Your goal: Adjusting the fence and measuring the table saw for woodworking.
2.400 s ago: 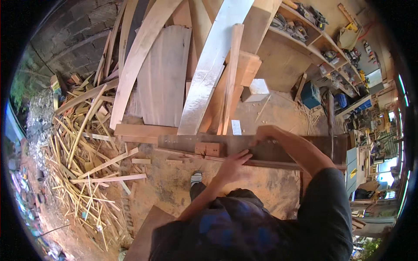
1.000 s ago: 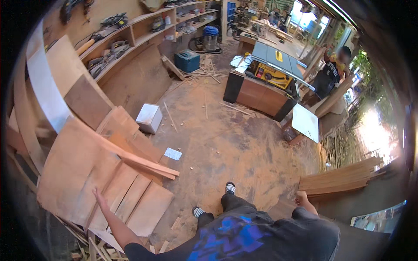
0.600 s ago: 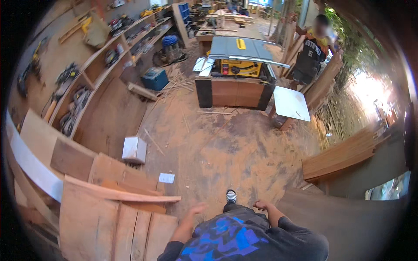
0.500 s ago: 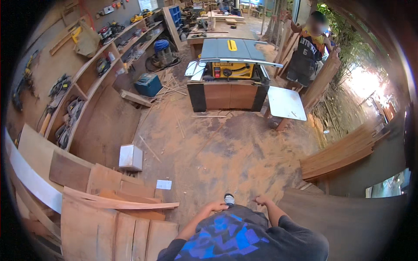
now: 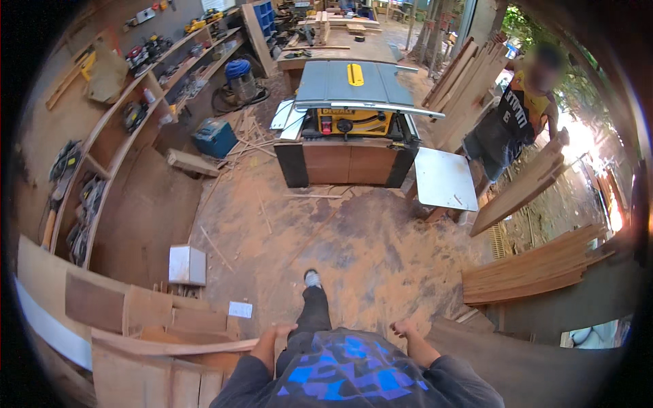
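Note:
My left hand (image 5: 280, 330) hangs by my left thigh with nothing seen in it, its fingers loosely apart and pointing inward. Close to its wrist is the end of a long thin reddish board (image 5: 170, 345) that lies over a stack of panels. On the other side of my body, my right hand (image 5: 405, 328) is held out empty, fingers loosely bent and apart. One dark-trousered leg with a grey shoe (image 5: 312, 278) is stretched forward on the dusty floor (image 5: 354, 255). Ahead stands a yellow table saw (image 5: 360, 122) with a grey top, set in a wooden cabinet.
A white box (image 5: 187, 265) and wood sheets (image 5: 95, 302) are on the left, below tool shelves (image 5: 122, 153). A white-topped stand (image 5: 445, 178) is right of the saw. Beyond it, a person (image 5: 513, 115) handles a long board (image 5: 520, 190). More boards (image 5: 530, 268) lean at right.
I have stepped forward, one leg now out in front; the saw appears nearer. My left hand has swung left and down. The person has shifted right and leans over, the board tilted lower.

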`<state>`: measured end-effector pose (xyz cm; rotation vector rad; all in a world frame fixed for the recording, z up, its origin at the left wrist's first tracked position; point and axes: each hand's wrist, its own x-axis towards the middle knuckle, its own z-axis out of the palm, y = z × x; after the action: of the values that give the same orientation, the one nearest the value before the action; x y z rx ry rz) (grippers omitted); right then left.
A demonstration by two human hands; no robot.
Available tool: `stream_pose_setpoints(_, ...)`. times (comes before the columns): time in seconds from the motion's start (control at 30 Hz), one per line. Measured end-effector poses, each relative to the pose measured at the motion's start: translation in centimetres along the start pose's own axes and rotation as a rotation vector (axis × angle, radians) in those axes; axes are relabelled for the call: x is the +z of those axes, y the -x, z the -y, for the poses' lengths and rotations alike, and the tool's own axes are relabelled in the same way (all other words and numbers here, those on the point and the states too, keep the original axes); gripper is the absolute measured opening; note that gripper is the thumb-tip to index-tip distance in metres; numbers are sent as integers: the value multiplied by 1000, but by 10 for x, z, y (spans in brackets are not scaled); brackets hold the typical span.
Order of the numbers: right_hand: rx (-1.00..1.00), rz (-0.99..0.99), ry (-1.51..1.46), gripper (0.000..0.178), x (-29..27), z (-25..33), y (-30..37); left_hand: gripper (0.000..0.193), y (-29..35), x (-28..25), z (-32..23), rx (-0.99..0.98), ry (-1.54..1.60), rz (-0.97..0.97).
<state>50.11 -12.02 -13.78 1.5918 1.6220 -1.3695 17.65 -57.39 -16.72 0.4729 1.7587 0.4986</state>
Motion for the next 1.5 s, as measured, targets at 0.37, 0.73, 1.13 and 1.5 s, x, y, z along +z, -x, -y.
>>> stream_pose_setpoints(0.37,-284,-71,472,47,-57,288,-107,64,-56,-226,-36,-224,805,60)
stream_pose_setpoints(0.73,-362,-303,-318,43,-129,499,-90,42,-353,-463,-319,-255,506,-61)
stream_pose_setpoints(1.13,108,-101,109,38,-290,402,-320,37,-453,-521,-706,516,343,-74)
stream_pose_setpoints(1.5,-597,-880,-247,29,-515,832,-345,25,-459,-542,-868,539,-115,-566)
